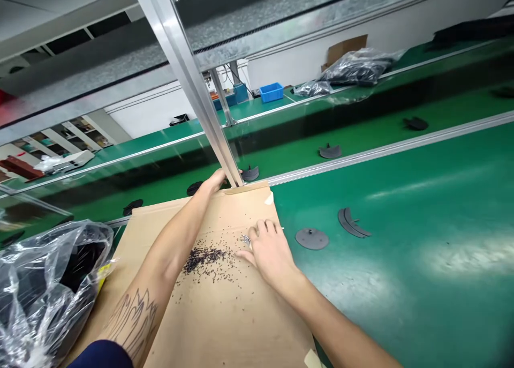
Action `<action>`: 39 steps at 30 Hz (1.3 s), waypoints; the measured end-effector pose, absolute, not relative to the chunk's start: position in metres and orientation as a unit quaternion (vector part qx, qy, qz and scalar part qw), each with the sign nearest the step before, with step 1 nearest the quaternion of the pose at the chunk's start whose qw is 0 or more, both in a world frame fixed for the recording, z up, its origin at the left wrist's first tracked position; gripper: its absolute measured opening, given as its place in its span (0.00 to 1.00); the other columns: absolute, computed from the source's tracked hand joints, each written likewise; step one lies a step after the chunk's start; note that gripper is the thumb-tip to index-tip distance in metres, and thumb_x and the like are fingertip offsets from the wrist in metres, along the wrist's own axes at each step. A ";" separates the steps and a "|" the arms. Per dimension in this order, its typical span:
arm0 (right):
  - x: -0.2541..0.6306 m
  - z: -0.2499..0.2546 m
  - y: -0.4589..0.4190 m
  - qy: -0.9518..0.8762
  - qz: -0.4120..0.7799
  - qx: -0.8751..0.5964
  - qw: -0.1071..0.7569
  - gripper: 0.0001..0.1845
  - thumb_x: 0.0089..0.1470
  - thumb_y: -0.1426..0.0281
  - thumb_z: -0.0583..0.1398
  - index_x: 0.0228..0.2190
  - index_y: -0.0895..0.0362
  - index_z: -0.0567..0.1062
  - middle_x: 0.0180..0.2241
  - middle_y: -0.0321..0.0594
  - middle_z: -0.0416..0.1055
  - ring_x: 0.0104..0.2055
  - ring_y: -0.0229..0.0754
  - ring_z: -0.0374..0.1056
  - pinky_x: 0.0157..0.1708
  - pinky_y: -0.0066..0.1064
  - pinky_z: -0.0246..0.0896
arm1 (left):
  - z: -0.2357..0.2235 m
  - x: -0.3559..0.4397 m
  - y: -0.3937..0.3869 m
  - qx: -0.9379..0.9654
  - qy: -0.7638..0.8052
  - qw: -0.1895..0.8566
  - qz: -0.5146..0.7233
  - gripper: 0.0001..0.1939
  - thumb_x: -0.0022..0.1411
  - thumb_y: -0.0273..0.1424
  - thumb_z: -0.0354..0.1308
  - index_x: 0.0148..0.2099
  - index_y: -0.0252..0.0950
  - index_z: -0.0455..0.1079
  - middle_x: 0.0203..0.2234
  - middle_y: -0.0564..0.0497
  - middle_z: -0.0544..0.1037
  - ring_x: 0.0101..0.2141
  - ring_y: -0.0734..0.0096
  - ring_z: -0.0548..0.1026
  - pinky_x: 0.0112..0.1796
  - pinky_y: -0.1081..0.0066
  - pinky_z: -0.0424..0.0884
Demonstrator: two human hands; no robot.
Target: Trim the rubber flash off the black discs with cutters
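From the head view, I judge the work to be partway along: small black loose pieces (pixel 206 258) lie scattered on the brown cardboard sheet (pixel 236 325), not gathered up, while a flat grey oval disc (pixel 312 239) and a pair of grey curved strips (pixel 353 223) lie apart on the green surface (pixel 401 196). More dark grey curved parts (pixel 330 151) sit spaced along the green belt (pixel 289 148) beyond.

My right hand (pixel 270 247) is loosely open over the cardboard, fingers bent, thumb apart, just beside small silver metal bits (pixel 245 240); I see nothing gripped, though the palm's underside is hidden. My left hand (pixel 217 179) reaches to the cardboard's far edge by the silver aluminium post (pixel 201 95), which hides its fingertips; I can't tell its grip.
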State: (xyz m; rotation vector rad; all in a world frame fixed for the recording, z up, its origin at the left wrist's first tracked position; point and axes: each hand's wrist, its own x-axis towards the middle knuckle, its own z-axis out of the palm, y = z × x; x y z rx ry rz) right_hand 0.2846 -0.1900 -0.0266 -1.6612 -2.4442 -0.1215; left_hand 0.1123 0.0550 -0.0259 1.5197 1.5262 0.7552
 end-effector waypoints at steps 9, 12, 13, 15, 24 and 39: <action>0.288 -0.025 -0.190 -0.827 -0.044 -0.550 0.108 0.27 0.59 0.48 0.61 0.43 0.60 0.79 0.41 0.52 0.71 0.45 0.54 0.65 0.45 0.42 0.61 | -0.017 0.104 0.039 0.540 0.625 0.425 0.371 0.17 0.70 0.37 0.59 0.56 0.32 0.69 0.49 0.44 0.75 0.46 0.63 0.77 0.46 0.59 0.78; 0.289 -0.024 -0.188 -0.829 -0.042 -0.544 0.122 0.22 0.61 0.53 0.61 0.41 0.60 0.79 0.41 0.53 0.71 0.47 0.55 0.65 0.48 0.43 0.61 | -0.005 0.074 0.019 0.529 0.619 0.402 0.418 0.16 0.70 0.37 0.58 0.53 0.32 0.69 0.46 0.45 0.76 0.42 0.66 0.77 0.43 0.62 0.78; 0.289 -0.023 -0.187 -0.829 -0.038 -0.541 0.138 0.20 0.62 0.55 0.61 0.40 0.60 0.79 0.42 0.53 0.72 0.48 0.56 0.65 0.49 0.44 0.61 | -0.001 0.064 0.010 0.528 0.611 0.396 0.436 0.15 0.69 0.37 0.59 0.50 0.31 0.70 0.42 0.47 0.76 0.39 0.68 0.77 0.40 0.65 0.78; 0.289 -0.021 -0.186 -0.824 -0.015 -0.528 0.205 0.16 0.63 0.59 0.60 0.41 0.60 0.78 0.44 0.53 0.72 0.51 0.56 0.65 0.50 0.44 0.61 | 0.005 0.047 -0.016 0.530 0.590 0.387 0.470 0.14 0.64 0.38 0.64 0.42 0.31 0.70 0.34 0.51 0.76 0.32 0.74 0.76 0.36 0.70 0.76; 0.270 -0.023 -0.185 -0.774 0.425 -0.375 0.283 0.21 0.61 0.53 0.56 0.25 0.55 0.72 0.22 0.35 0.65 0.24 0.40 0.60 0.23 0.30 0.57 | -0.026 0.053 -0.206 0.606 0.551 0.371 0.437 0.14 0.58 0.34 0.67 0.30 0.37 0.65 0.29 0.49 0.78 0.29 0.69 0.78 0.32 0.70 0.77; 0.270 -0.016 -0.180 -0.768 0.333 -0.438 0.327 0.26 0.57 0.48 0.58 0.19 0.52 0.59 0.18 0.32 0.54 0.21 0.38 0.52 0.21 0.30 0.48 | 0.042 -0.181 -0.183 0.516 0.854 0.061 0.024 0.18 0.69 0.38 0.59 0.56 0.33 0.69 0.51 0.43 0.74 0.49 0.60 0.76 0.50 0.55 0.76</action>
